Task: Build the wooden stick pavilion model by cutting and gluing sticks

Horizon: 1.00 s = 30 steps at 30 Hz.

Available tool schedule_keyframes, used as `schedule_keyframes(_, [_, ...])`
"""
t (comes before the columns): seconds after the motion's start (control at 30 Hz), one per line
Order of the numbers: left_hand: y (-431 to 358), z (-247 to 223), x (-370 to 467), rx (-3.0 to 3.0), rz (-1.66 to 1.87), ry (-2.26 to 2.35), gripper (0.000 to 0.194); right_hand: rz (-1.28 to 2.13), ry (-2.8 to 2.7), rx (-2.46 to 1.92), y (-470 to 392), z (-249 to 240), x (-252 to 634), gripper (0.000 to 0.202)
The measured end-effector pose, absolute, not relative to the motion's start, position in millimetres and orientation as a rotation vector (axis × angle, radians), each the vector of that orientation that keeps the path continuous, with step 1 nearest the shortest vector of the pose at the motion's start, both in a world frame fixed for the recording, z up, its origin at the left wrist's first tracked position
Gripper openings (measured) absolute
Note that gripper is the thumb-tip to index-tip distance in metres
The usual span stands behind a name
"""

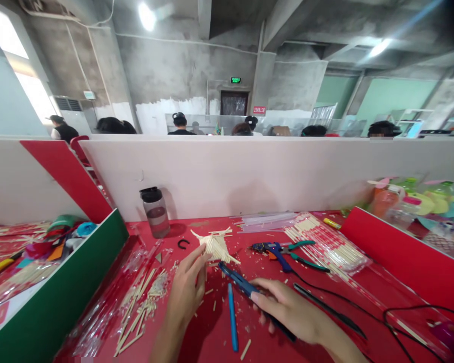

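A small model of pale wooden sticks (215,246), with a ridged roof-like top and pointed corners, sits on the red tabletop. My left hand (189,282) has its fingertips closed on the model's near left side. In my right hand (283,305) is a long blue and black tool (240,282), its tip pointing at the model's near edge; the tip's details are too small to tell. A blue pen-like stick (232,317) lies between my hands. Just beyond my right hand are a blue glue gun (278,252) and green-handled pliers (310,257).
A dark bottle (157,214) stands by the white partition (219,176). Stick offcuts (142,307) and plastic wrappers (109,297) lie left, bagged sticks (336,247) right. A black cable (340,297) crosses the right side. People's heads show beyond the partition.
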<state>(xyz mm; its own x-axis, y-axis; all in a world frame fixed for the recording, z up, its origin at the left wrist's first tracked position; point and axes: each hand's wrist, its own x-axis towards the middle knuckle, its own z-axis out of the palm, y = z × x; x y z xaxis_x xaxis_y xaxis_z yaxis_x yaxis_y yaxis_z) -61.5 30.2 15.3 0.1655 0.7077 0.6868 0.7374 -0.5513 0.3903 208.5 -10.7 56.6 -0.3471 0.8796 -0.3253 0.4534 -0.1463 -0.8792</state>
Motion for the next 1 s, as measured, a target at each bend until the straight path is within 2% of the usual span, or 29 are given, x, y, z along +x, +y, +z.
schedule_keyframes(0.23, [29.7,17.5,-60.8,-2.39,-1.393,-1.476,0.035,1.608,-1.654,-1.507,-12.9,77.9,206.5,0.064])
schedule_keyframes(0.43, [29.3,17.1,-60.8,-2.389,-1.406,-1.463,0.036,1.723,-1.505,-1.405,-7.8,70.6,207.8,0.072])
schedule_keyframes(0.57, [28.8,17.3,-60.9,-2.369,-1.378,-1.463,0.034,1.765,-1.489,-1.41,-5.8,60.5,212.2,0.067])
schedule_keyframes(0.77, [28.6,17.0,-63.5,-2.368,-1.416,-1.486,0.035,1.537,-1.744,-1.435,-6.9,57.3,224.5,0.057])
schedule_keyframes(1.0, [29.7,17.2,-64.0,-2.381,-1.406,-1.486,0.035,1.617,-1.809,-1.363,-14.2,67.4,223.7,0.045])
